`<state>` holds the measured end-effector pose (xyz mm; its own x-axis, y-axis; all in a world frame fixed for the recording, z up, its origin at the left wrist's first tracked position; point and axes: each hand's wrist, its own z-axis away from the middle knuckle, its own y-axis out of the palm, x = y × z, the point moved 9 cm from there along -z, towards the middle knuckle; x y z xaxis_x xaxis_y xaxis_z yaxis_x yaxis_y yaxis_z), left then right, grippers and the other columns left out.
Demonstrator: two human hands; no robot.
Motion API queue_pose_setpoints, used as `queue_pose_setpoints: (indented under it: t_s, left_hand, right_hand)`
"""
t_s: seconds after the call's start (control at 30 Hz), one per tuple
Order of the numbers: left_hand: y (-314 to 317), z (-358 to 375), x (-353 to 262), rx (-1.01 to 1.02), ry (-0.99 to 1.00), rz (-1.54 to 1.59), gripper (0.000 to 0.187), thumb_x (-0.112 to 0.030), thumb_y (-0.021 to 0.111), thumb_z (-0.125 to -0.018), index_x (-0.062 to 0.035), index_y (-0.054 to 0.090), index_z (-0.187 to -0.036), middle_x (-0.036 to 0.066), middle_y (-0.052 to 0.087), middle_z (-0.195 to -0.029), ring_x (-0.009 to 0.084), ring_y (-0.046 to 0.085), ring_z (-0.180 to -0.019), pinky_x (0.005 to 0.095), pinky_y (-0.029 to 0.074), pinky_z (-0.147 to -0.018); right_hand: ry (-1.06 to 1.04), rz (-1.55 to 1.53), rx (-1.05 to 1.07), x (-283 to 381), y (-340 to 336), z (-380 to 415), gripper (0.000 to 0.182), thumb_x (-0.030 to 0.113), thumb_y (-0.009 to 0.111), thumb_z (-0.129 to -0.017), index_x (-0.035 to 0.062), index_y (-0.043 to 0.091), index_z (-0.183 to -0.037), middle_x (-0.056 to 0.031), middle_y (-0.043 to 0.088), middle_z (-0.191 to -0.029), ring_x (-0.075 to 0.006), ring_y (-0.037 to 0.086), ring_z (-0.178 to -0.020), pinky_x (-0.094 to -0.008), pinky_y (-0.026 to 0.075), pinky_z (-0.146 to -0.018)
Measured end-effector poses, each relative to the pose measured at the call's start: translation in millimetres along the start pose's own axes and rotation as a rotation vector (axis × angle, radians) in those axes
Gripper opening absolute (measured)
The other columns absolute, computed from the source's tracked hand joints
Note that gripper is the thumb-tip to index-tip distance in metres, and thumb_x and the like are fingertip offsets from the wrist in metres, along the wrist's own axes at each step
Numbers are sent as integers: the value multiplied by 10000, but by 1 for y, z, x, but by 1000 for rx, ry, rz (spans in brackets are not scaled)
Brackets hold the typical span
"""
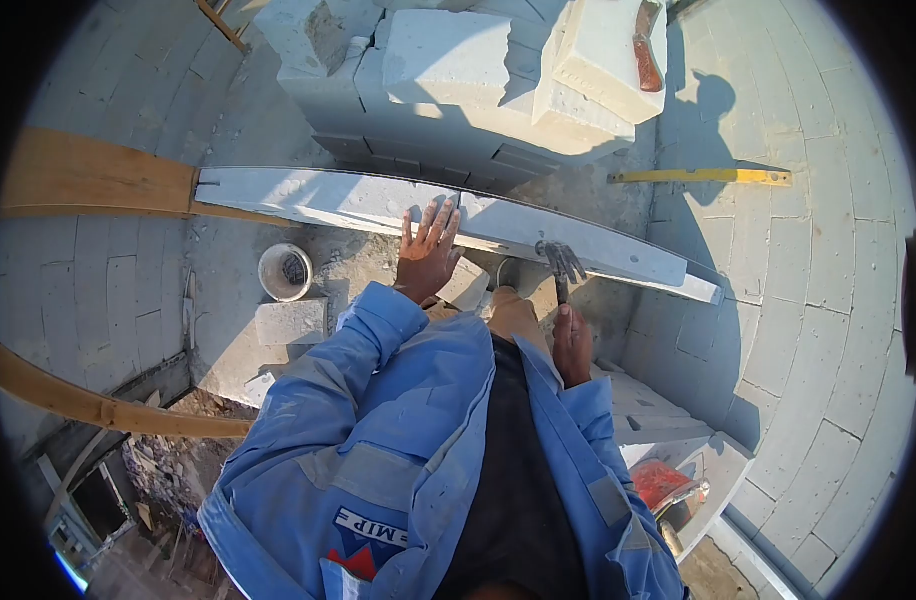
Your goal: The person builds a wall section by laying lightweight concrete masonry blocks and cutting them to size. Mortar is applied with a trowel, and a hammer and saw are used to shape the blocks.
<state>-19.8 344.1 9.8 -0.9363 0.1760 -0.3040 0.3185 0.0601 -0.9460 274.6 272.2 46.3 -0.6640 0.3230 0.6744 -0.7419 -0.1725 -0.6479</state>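
From my remote view, I have the left hand (428,255) released and laid flat, its fingers spread on the left long pale block (323,196). Just right of those fingertips, this block meets the right long pale block (568,236), so 2 lie end to end. My right hand (572,348) is clenched around the handle of a dusty, hammer-like tool (560,262). The tool's head points away from me, above the right fingers, at the near edge of the right long pale block.

Left of my left fingers, 1 white bucket (269,274) sits on the floor, with a small block (291,322) just nearer to me. Farther left, a wooden board (103,172) reaches the end of the left long pale block. Beyond both hands' fingers I see stacked blocks (446,60). Beyond and right of my right fingers is a yellow level (703,177); nearer to me and right of them is a red object (661,482).
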Motion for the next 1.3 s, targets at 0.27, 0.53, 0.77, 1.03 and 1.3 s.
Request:
queue_pose_setpoints:
  t_s: [0.27,0.53,0.77,1.03,1.3]
  left_hand:
    - [0,-2,2,64,131,-197,712,-425,571,-945,-168,294,-1549,53,203,-1636,267,164,-1513,594,98,-1204]
    - [1,-8,-7,142,86,-125,791,-470,589,-916,-64,301,-1531,126,212,-1624,300,151,-1515,575,86,-1211]
    - [4,-23,-60,138,240,-61,867,-506,594,-907,-8,260,-1532,189,218,-1604,336,184,-1501,591,108,-1201]
    - [30,-63,-149,204,389,-31,929,-504,601,-889,21,200,-1542,204,154,-1622,357,140,-1510,595,112,-1197]
    - [50,-63,-155,244,337,-51,974,-477,664,-845,42,208,-1531,230,148,-1618,374,138,-1508,558,123,-1206]
  right_hand:
    - [-261,6,-58,65,31,-42,466,420,413,-1049,-5,548,-912,-263,605,-712,-460,618,-696,-513,447,-609]
    - [-187,41,22,64,48,-39,543,478,381,-1043,-4,578,-890,-287,633,-803,-500,612,-810,-546,453,-695]
    - [-28,54,-89,8,2,-6,553,480,399,-1039,-13,580,-868,-282,618,-793,-491,609,-799,-532,449,-682]
    - [-40,-142,-400,16,-96,-13,506,441,427,-1044,-9,556,-851,-201,558,-658,-372,566,-614,-461,420,-587]
    - [-224,-119,-441,-16,-82,-36,461,409,411,-1056,21,534,-838,-163,563,-627,-323,579,-561,-434,412,-530]
